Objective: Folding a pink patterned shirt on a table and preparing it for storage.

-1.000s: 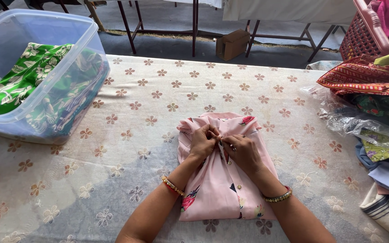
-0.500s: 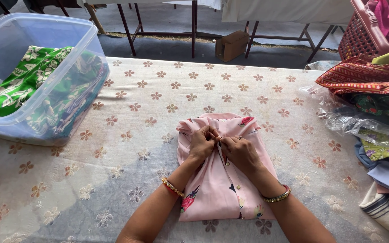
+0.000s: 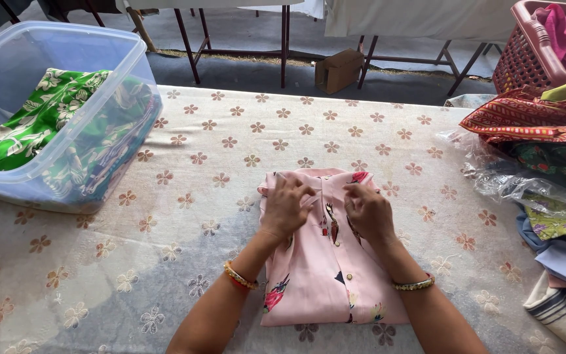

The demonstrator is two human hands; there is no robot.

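Pink shirt (image 3: 325,262) lies folded on the table (image 3: 230,151), near the front edge, button placket up. Both hands rest on its upper part, by the collar. Left hand (image 3: 287,204): fingers curled, grip pinching cloth just left of the placket. Right hand (image 3: 367,211): fingers bent down onto the cloth right of the placket; cannot tell if it pinches or only presses. Hands sit either side of the buttons, likely to keep the two fronts flat and lined up. Bangles on both wrists.

Table covered in a cream cloth with brown flower print. Far left: clear plastic bin (image 3: 67,190) holding a folded green patterned cloth (image 3: 34,128). Right edge: heap of mixed clothes (image 3: 545,177), some in clear plastic wrap, and a red basket (image 3: 525,52) full of garments. Beyond: grey floor, metal table legs, a small cardboard box (image 3: 339,69).
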